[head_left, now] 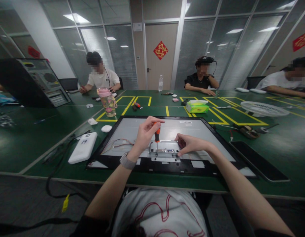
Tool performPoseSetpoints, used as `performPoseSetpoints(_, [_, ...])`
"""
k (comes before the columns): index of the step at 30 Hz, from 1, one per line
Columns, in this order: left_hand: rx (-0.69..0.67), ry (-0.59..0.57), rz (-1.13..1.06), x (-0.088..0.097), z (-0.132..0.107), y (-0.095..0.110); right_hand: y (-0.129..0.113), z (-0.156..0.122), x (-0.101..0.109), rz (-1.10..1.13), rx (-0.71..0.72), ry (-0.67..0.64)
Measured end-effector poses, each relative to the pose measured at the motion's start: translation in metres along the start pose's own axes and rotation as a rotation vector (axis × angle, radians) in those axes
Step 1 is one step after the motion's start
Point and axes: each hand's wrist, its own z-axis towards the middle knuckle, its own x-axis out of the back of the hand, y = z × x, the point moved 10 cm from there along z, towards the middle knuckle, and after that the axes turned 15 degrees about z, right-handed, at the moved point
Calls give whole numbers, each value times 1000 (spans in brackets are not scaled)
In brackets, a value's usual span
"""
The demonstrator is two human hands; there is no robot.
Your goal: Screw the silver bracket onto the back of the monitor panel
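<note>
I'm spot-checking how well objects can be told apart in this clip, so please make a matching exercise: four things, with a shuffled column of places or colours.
Things:
1. screwdriver
2. tissue pack
3. clear bottle
4. metal bracket

Places or colours:
A. seen against the door
B. touched at one end by the right hand
C. in the left hand
D. bright green

Right pairs: 1-C, 2-D, 3-A, 4-B

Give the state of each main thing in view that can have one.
Screwdriver: upright, tip down
Left hand: closed on screwdriver
Right hand: at metal bracket
Panel: lying flat
Pink-lidded tumbler: upright, lid on
Water bottle: upright
Door: closed
</note>
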Motion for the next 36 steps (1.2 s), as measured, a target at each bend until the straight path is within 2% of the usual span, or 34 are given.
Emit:
performPoseSetpoints(4, [18, -22, -11, -2, 0, -2, 2, 1, 0, 6, 2, -1])
performPoseSetpoints(9, [-1, 26, 69, 3, 0, 0, 2, 1, 0, 7, 7, 0])
performPoseSetpoints(14, [5, 12, 44, 1, 0, -1, 3, 1, 0, -1, 0, -1])
performPoseSetpoints(19, [-13, 32, 88, 2, 0, 8, 4, 1, 0, 5, 8, -10])
performPoseSetpoints(25, [42, -44, 28, -5, -1, 1, 3, 2, -1, 7, 2, -8])
performPoseSetpoints(30, [-29, 2, 65, 0, 0, 8, 4, 1, -1, 12, 2, -13])
performPoseSetpoints(36, [53, -33, -35, -3, -2, -6, 2, 1, 0, 21, 10, -9])
